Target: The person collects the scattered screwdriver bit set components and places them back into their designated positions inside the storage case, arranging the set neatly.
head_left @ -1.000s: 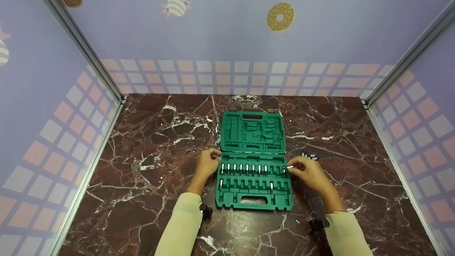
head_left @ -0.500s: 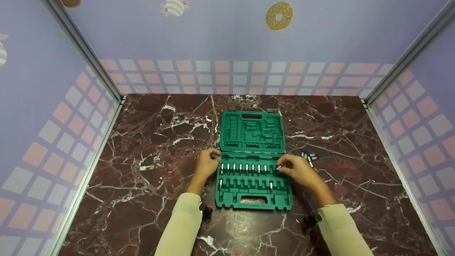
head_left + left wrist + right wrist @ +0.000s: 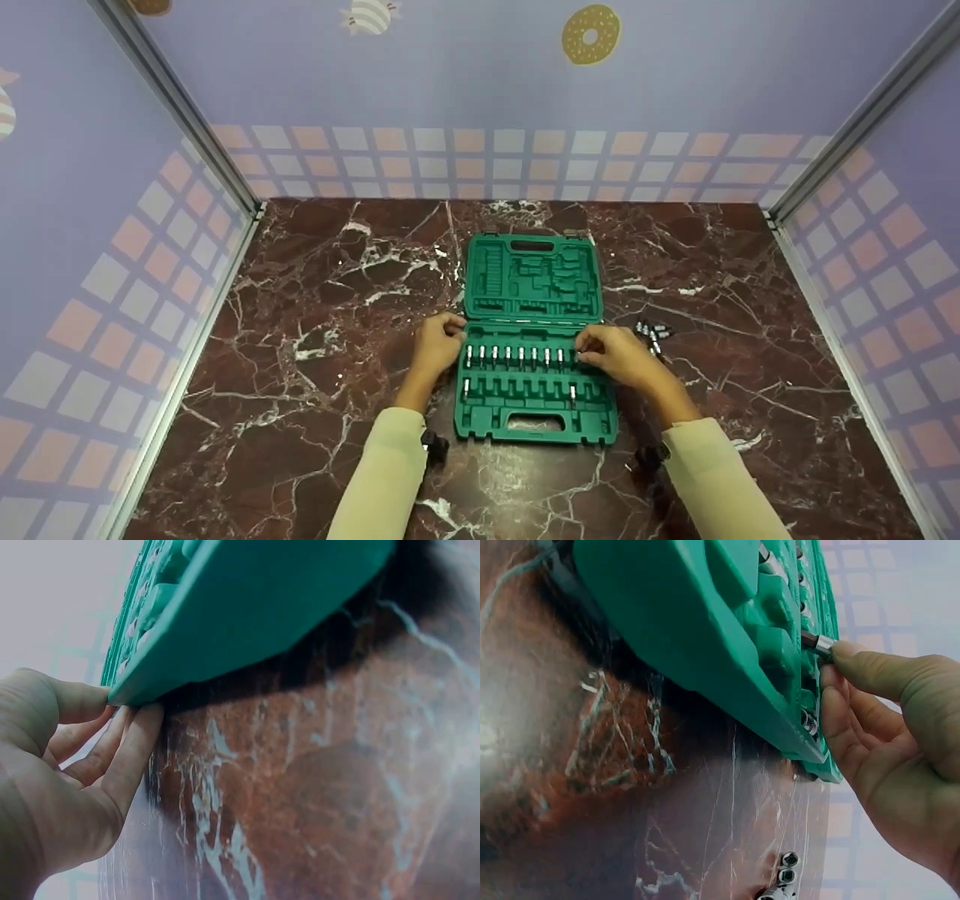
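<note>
A green tool case (image 3: 535, 420) lies unfolded on the table, its lid away from me. Silver bit sockets (image 3: 521, 357) fill much of the case's upper row; one stands at the left of the lower row and another (image 3: 572, 394) further right. My left hand (image 3: 437, 343) grips the case's left edge; in the left wrist view the thumb is on top and the fingers (image 3: 135, 742) are against the side and underside. My right hand (image 3: 619, 354) pinches a bit socket (image 3: 823, 645) with a dark tip over the upper row, right of the filled slots.
Several loose bit sockets (image 3: 654, 335) lie on the marbled table (image 3: 337, 450) just right of the case. The case lid (image 3: 534, 277) has moulded recesses. Patterned panels (image 3: 480, 90) enclose the back and both sides of the table.
My right hand has moved left from the case's right edge to beside the filled upper slots, carrying the bit socket. My left hand has stayed at the left edge.
</note>
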Action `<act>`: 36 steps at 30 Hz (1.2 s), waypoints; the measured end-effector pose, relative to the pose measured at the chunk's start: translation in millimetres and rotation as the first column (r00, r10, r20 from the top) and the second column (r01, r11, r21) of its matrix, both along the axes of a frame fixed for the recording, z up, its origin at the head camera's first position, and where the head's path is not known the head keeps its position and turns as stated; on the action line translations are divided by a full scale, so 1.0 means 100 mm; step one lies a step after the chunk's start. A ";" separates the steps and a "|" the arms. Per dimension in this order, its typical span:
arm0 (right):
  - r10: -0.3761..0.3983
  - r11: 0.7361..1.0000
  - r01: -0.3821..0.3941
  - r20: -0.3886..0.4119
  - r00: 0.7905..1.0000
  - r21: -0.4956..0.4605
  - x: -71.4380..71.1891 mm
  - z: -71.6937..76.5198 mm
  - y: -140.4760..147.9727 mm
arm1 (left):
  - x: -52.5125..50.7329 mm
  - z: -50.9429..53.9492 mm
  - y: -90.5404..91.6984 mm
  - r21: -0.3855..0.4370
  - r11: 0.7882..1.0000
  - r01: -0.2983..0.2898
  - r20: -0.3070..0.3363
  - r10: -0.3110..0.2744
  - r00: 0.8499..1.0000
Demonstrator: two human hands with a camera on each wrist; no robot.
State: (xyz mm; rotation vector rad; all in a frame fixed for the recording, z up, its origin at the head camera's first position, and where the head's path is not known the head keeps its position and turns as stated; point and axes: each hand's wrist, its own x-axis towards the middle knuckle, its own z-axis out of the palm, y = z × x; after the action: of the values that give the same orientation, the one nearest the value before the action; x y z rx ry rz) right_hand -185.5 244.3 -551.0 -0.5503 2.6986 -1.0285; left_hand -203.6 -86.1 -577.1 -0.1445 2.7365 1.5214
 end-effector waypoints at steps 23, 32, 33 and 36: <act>0.003 0.993 0.003 -0.052 0.999 0.119 -0.09 -0.03 -0.13 | 0.02 0.02 0.02 0.008 1.000 -0.007 0.005 0.007 1.000; -0.026 0.993 0.029 -0.028 0.999 0.115 -0.15 -0.04 -0.16 | 0.02 0.01 0.02 0.024 1.000 -0.007 -0.011 0.007 1.000; -0.028 0.993 0.030 -0.023 0.999 0.111 -0.15 -0.04 -0.16 | 0.02 0.01 0.02 0.025 1.000 -0.008 -0.013 0.008 1.000; -0.029 0.994 0.030 -0.017 0.999 0.103 -0.15 -0.05 -0.17 | 0.02 0.01 0.01 0.034 0.999 -0.011 -0.011 0.012 1.000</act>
State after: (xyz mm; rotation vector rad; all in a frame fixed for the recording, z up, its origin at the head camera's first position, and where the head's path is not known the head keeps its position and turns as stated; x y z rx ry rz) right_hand -200.7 227.4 -556.0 -0.5028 2.7628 -0.8884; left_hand -201.2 -85.0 -576.2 -0.1520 2.7218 1.5751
